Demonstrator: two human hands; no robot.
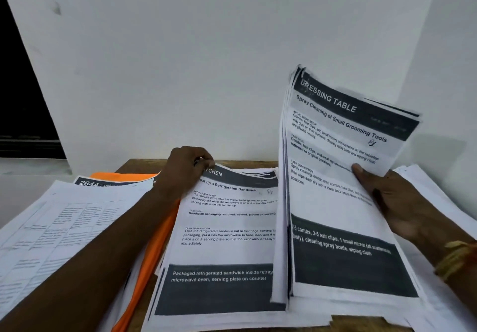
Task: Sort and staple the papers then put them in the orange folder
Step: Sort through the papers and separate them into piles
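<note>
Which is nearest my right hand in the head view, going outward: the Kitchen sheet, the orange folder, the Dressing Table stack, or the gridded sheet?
1. Dressing Table stack: held in the right hand.
2. Kitchen sheet: centre, beside the stack.
3. orange folder: left of that sheet.
4. gridded sheet: far left.

the lone head-worn camera is looking forward and down, sitting close over the papers point(227, 228) on the wooden table point(232, 164) and facing a white wall point(206, 60).
</note>
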